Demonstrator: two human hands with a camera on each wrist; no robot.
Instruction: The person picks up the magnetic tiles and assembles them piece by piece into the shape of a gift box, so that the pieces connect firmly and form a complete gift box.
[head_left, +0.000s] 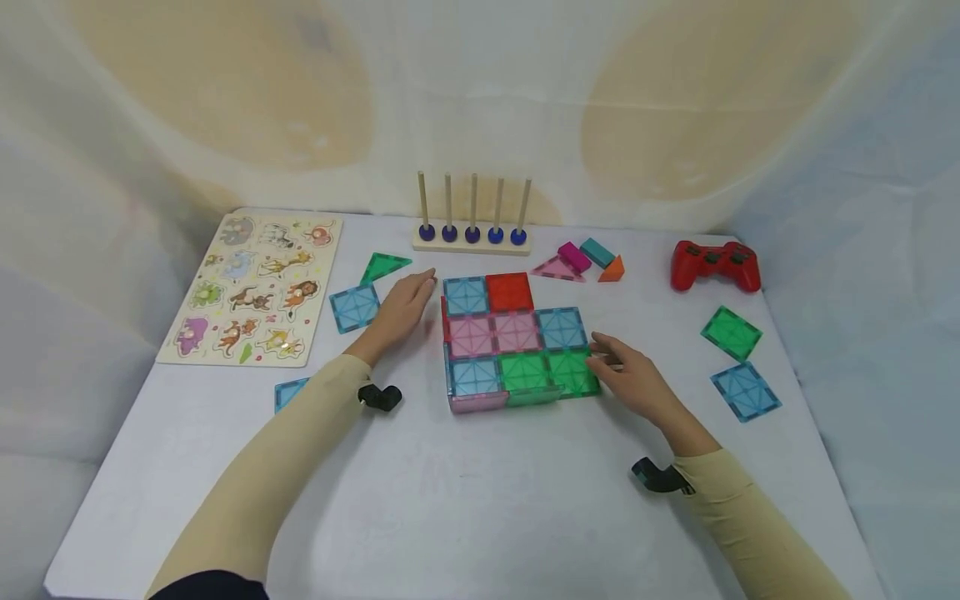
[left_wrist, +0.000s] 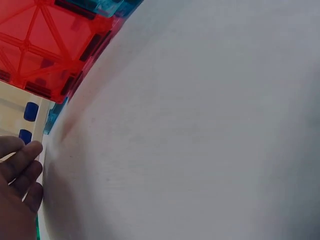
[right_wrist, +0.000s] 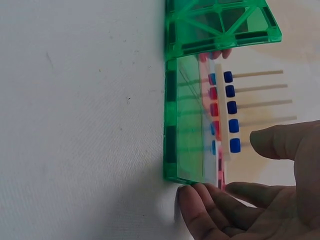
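In the middle of the table lies a patchwork of clear magnetic tiles: blue tiles (head_left: 562, 328), pink tiles (head_left: 517, 332), green tiles (head_left: 573, 372) and a red tile (head_left: 509, 292). Low upright tiles edge its left and front sides, among them a pink upright tile (head_left: 478, 403) and a green upright tile (right_wrist: 220, 27). My right hand (head_left: 630, 379) has its fingertips right at the outer edge of the front right green tile (right_wrist: 190, 120), thumb held apart. My left hand (head_left: 405, 308) is beside the patchwork's far left corner, fingers extended and holding nothing.
Loose blue tiles (head_left: 355, 308) and a green triangle (head_left: 385, 267) lie left. An animal puzzle board (head_left: 251, 287) is far left. Behind stand a pegged bead rack (head_left: 472, 243) and small blocks (head_left: 597, 252). Right are a red game controller (head_left: 716, 265) and loose tiles (head_left: 746, 392).
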